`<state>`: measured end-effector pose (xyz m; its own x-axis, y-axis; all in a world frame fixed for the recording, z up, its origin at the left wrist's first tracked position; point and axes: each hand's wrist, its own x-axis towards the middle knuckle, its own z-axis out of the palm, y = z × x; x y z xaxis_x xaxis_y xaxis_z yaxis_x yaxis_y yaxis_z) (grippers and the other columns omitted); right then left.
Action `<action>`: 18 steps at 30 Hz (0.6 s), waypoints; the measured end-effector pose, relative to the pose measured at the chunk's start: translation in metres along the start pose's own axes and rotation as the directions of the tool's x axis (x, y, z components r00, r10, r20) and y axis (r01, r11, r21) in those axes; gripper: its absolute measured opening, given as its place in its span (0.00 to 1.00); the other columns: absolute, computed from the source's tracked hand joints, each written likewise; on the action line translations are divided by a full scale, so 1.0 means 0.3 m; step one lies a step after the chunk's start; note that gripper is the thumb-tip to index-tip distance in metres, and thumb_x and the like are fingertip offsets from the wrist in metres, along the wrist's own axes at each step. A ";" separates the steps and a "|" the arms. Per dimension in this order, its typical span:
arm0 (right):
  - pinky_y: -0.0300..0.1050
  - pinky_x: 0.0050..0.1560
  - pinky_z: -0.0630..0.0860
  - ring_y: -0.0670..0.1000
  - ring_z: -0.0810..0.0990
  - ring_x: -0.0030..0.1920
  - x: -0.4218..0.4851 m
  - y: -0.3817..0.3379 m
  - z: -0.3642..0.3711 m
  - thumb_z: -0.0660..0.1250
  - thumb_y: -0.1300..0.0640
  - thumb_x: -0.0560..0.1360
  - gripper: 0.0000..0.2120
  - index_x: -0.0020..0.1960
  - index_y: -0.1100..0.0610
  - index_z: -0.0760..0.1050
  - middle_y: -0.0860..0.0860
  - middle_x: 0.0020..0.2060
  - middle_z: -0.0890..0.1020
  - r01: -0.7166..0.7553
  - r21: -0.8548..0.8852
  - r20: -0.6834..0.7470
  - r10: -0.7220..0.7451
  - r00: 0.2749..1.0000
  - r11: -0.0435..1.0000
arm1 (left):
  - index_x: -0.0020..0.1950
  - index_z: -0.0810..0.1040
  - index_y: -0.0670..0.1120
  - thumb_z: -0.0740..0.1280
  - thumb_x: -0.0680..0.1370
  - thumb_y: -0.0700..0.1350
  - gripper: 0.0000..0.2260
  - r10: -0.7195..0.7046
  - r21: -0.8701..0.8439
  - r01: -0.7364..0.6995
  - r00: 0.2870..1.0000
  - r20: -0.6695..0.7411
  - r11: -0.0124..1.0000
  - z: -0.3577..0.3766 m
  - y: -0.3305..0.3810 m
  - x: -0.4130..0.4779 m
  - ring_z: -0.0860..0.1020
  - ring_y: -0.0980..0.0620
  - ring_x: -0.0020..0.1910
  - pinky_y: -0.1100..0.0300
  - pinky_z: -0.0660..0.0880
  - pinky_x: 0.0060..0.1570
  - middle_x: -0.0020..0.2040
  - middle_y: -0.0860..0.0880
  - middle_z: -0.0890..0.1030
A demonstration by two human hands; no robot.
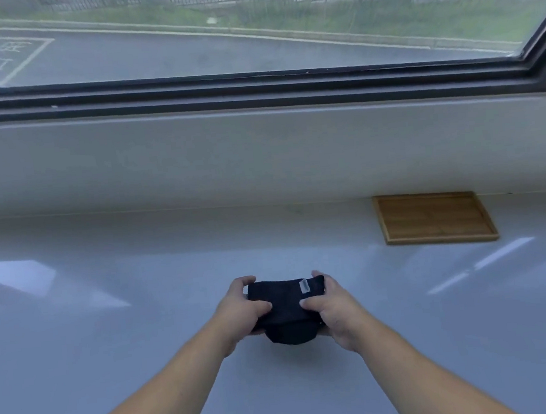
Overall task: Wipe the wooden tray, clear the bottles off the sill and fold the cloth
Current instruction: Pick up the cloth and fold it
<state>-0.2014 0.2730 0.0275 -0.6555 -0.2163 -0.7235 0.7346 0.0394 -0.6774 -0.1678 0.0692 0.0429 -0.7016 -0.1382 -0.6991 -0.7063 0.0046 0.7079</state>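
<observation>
Nearest, two bare forearms reach forward over a pale grey glossy ledge (127,335). The left hand (241,308) and the right hand (335,310) hold a small black fabric cloth (284,308) between them. Each hand has its thumb pressed on top and its fingers curled around an end of the bundle. The cloth is doubled into a thick, compact wad, with a rounded fold bulging towards the person and a small white sewn label (304,285) beside the right thumb. It appears to be held just above the ledge, though I cannot tell whether it touches.

Beyond the right hand and off to its right, a flat rectangular bamboo-coloured wooden tray (434,219) lies against the low wall, with nothing on it. No bottles show anywhere around the hands. Farther off, a dark window frame (254,89) runs across, with a road outside.

I judge that the bottles are cleared and the tray is probably wiped, though its finish gives no proof. The folding looks nearly done. What is probably left is a last tuck and setting the cloth down.
</observation>
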 end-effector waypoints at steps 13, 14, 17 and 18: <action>0.47 0.66 0.72 0.53 0.71 0.67 -0.016 0.081 0.013 0.60 0.51 0.79 0.25 0.76 0.49 0.68 0.48 0.70 0.74 0.326 -0.943 0.237 -0.560 0.794 0.062 | 0.75 0.70 0.56 0.63 0.80 0.58 0.23 0.569 0.920 -0.294 0.816 0.101 0.259 0.035 -0.113 0.030 0.68 0.49 0.73 0.55 0.74 0.62 0.81 0.52 0.63; 0.48 0.66 0.72 0.53 0.72 0.67 -0.018 0.090 0.011 0.60 0.51 0.79 0.25 0.76 0.49 0.68 0.49 0.70 0.74 0.330 -0.943 0.258 -0.529 0.809 0.045 | 0.75 0.70 0.56 0.62 0.81 0.58 0.23 0.556 0.924 -0.294 0.823 0.115 0.244 0.033 -0.117 0.023 0.68 0.50 0.73 0.55 0.73 0.63 0.80 0.53 0.64; 0.51 0.67 0.72 0.56 0.70 0.69 -0.013 0.126 -0.006 0.60 0.48 0.81 0.26 0.78 0.50 0.66 0.51 0.72 0.72 0.294 -0.956 0.271 -0.333 0.903 0.020 | 0.77 0.69 0.56 0.61 0.81 0.58 0.24 0.387 0.923 -0.303 0.901 0.197 0.236 0.021 -0.157 0.016 0.65 0.52 0.75 0.55 0.71 0.66 0.80 0.55 0.64; 0.52 0.69 0.71 0.56 0.69 0.70 -0.017 0.128 -0.011 0.60 0.45 0.81 0.27 0.78 0.50 0.66 0.51 0.73 0.71 0.278 -0.960 0.263 -0.288 0.921 0.013 | 0.78 0.68 0.56 0.62 0.80 0.58 0.25 0.330 0.923 -0.302 0.919 0.215 0.238 0.017 -0.160 0.008 0.63 0.52 0.77 0.55 0.70 0.68 0.81 0.55 0.63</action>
<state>-0.1702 0.2788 0.0048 -0.7694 -0.4670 -0.4359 -0.3410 0.8772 -0.3380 -0.1361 0.0737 0.0068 -0.8982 0.0879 -0.4307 -0.0438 0.9570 0.2866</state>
